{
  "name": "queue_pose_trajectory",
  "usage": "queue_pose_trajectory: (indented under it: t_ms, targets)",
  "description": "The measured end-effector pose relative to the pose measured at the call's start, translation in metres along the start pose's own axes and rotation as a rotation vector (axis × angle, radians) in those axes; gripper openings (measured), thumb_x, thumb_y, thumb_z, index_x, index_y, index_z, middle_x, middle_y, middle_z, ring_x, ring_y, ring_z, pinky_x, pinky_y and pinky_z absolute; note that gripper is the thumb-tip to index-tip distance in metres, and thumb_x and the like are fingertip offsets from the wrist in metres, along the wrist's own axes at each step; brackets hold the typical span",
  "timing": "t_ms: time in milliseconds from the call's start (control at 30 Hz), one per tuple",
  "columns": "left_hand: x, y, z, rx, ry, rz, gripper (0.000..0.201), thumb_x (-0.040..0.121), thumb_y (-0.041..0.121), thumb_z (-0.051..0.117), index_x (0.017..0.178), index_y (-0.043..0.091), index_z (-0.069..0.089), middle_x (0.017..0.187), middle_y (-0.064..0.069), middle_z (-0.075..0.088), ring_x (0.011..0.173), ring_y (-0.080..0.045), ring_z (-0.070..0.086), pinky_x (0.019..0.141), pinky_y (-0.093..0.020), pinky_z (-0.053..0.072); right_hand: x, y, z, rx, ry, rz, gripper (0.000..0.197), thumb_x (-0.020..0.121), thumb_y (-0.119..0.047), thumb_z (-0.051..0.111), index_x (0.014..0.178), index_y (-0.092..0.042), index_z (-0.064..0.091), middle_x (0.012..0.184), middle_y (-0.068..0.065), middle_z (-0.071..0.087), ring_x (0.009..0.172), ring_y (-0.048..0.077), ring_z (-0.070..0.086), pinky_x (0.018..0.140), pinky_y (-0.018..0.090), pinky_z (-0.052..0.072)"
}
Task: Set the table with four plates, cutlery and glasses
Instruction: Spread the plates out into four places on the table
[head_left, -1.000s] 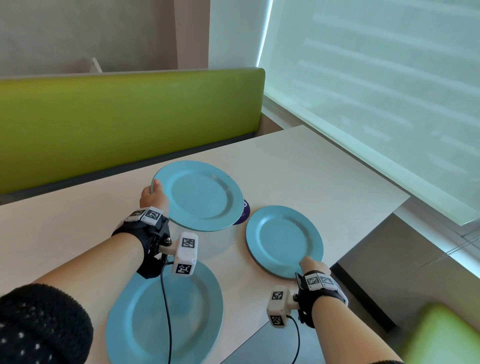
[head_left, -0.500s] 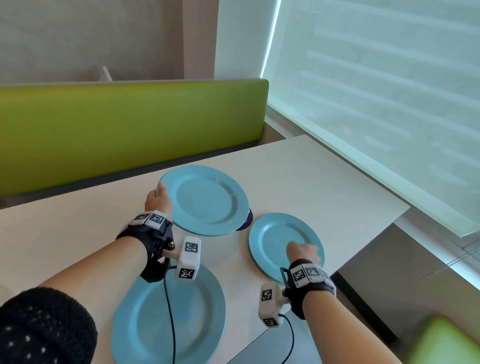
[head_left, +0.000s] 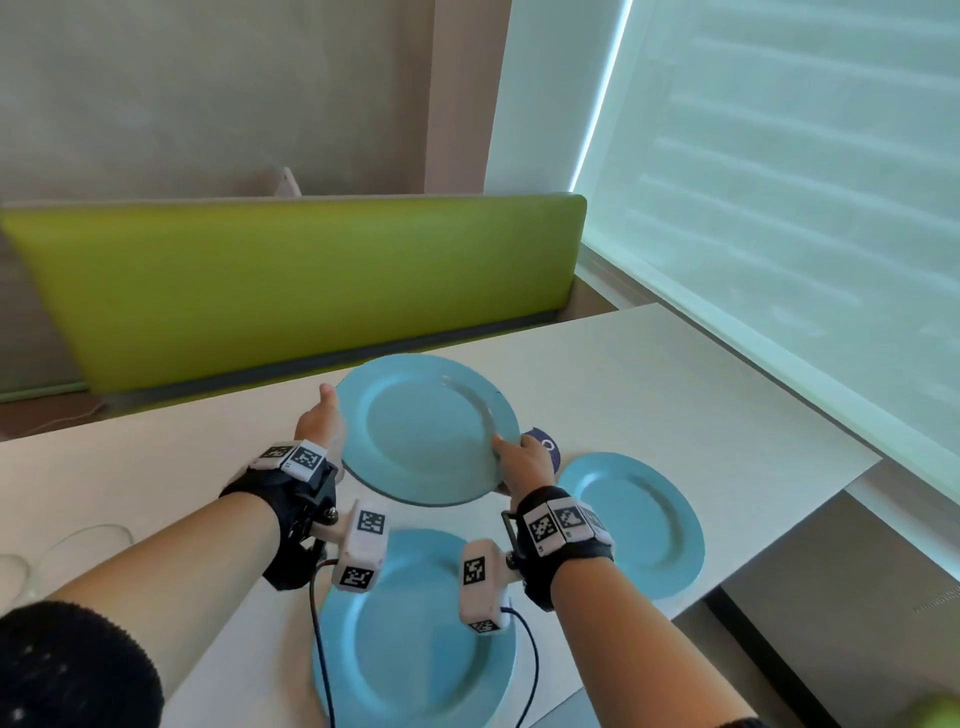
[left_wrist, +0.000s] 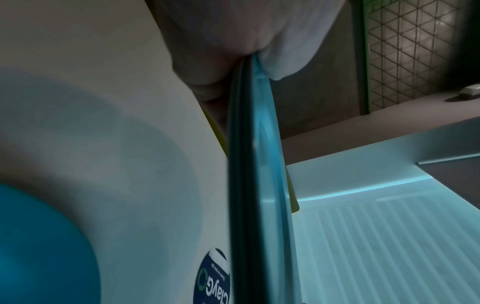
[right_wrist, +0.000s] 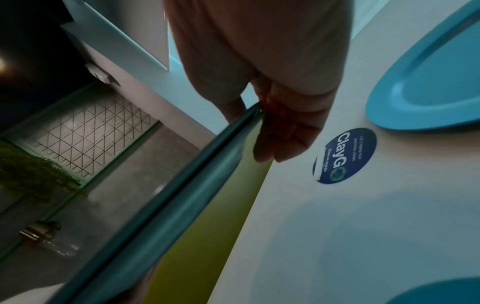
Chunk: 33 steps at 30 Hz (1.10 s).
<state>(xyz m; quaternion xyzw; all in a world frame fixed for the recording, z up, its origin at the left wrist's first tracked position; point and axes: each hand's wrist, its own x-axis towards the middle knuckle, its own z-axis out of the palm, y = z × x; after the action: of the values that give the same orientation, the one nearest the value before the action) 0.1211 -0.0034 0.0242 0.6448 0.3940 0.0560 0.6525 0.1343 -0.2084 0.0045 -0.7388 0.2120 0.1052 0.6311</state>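
Observation:
A light blue plate (head_left: 426, 431) is held a little above the white table (head_left: 675, 384), toward its far side. My left hand (head_left: 319, 421) grips its left rim and my right hand (head_left: 519, 462) grips its right rim, thumbs on top. In the wrist views the plate's edge (left_wrist: 259, 185) (right_wrist: 182, 195) runs between thumb and fingers as a double rim; I cannot tell whether it is one plate or two stacked. A second blue plate (head_left: 415, 649) lies near the front edge under my wrists. A third blue plate (head_left: 639, 525) lies at the right.
A round dark blue sticker (head_left: 545, 447) sits on the table between the held plate and the right plate. Clear glasses (head_left: 78, 540) stand at the far left. A green bench back (head_left: 311, 280) runs behind the table, and a blinded window lines the right.
My right hand has left the right plate's near rim and taken the right rim of the held plate. The held plate has moved slightly toward the far side.

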Motion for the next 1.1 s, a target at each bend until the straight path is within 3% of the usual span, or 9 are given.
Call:
queue_pose_trajectory:
  t_ms: [100,200,367,500,633,767,933,1033,1100]
  targets:
    - [0.01,0.005,-0.032,-0.053,-0.015,-0.028,0.06,0.096,0.047,0.036,0.127,-0.001,0.051,0.126,-0.02,0.059,0.111,-0.038,0.06,0.099,-0.046,0.047,-0.014,0.001,0.025,0.001,-0.009,0.012,0.015,0.091,-0.015,0.054,0.104,-0.008,0.058,0.1,0.014,0.059,0.088,0.029,0.058,0.061,0.033,0.053]
    - [0.018,0.01,-0.061,-0.066,-0.047,-0.004,0.053,0.097,0.041,0.038,0.126,-0.001,0.052,0.116,-0.015,0.061,0.103,-0.032,0.061,0.089,-0.038,0.048,-0.032,-0.001,0.05,0.057,-0.018,-0.004,0.028,0.091,-0.011,0.053,0.119,-0.006,0.055,0.101,0.012,0.058,0.085,0.028,0.057,0.053,0.028,0.048]
    - [0.036,0.009,-0.106,0.028,-0.085,0.071,0.05,0.1,0.033,0.032,0.134,0.0,0.046,0.138,-0.022,0.05,0.127,-0.037,0.05,0.106,-0.044,0.042,-0.049,0.005,0.092,0.098,-0.013,-0.022,0.038,0.091,-0.008,0.052,0.129,-0.009,0.05,0.103,0.012,0.057,0.085,0.028,0.056,0.052,0.027,0.046]
    - [0.051,0.011,-0.134,0.069,0.006,0.039,0.052,0.102,0.03,0.026,0.136,-0.005,0.042,0.142,-0.023,0.044,0.129,-0.038,0.045,0.109,-0.045,0.038,-0.058,0.004,0.108,0.131,-0.058,0.031,0.024,0.093,-0.006,0.051,0.117,-0.004,0.054,0.099,0.013,0.056,0.071,0.022,0.055,0.052,0.029,0.046]
    - [0.072,0.015,-0.157,0.106,0.097,0.024,0.048,0.104,0.02,0.018,0.14,-0.007,0.035,0.146,-0.025,0.037,0.134,-0.038,0.039,0.11,-0.039,0.033,-0.051,0.0,0.117,0.174,-0.034,0.057,0.02,0.093,-0.007,0.051,0.11,0.004,0.056,0.085,0.015,0.056,0.086,0.032,0.055,0.073,0.047,0.052]
    - [0.097,0.014,-0.179,0.015,0.171,0.033,0.048,0.103,0.023,0.022,0.138,-0.004,0.04,0.142,-0.025,0.043,0.13,-0.037,0.045,0.107,-0.041,0.041,-0.043,-0.001,0.122,0.202,0.01,0.093,0.015,0.094,-0.007,0.049,0.104,0.004,0.054,0.096,0.021,0.057,0.09,0.035,0.056,0.09,0.059,0.047]
    - [0.119,0.021,-0.195,-0.126,0.369,-0.037,0.05,0.101,0.029,0.023,0.138,-0.001,0.041,0.143,-0.023,0.043,0.129,-0.04,0.044,0.107,-0.048,0.037,-0.016,0.005,0.119,0.215,0.033,0.129,0.041,0.097,-0.01,0.044,0.135,0.006,0.04,0.108,0.014,0.05,0.095,0.028,0.053,0.095,0.045,0.05]
    - [0.132,0.021,-0.203,-0.16,0.412,-0.026,0.05,0.101,0.029,0.024,0.139,0.0,0.04,0.142,-0.023,0.044,0.129,-0.04,0.045,0.107,-0.047,0.037,-0.005,0.01,0.125,0.259,0.065,0.191,0.042,0.099,-0.009,0.041,0.139,0.003,0.037,0.12,0.017,0.05,0.102,0.029,0.052,0.094,0.039,0.047]
    - [0.142,0.019,-0.207,-0.165,0.422,-0.039,0.051,0.101,0.03,0.024,0.14,0.0,0.039,0.142,-0.023,0.044,0.129,-0.039,0.045,0.107,-0.046,0.037,0.002,0.014,0.132,0.278,0.079,0.219,0.041,0.099,-0.008,0.041,0.138,0.002,0.037,0.135,0.021,0.047,0.117,0.035,0.053,0.095,0.039,0.046]
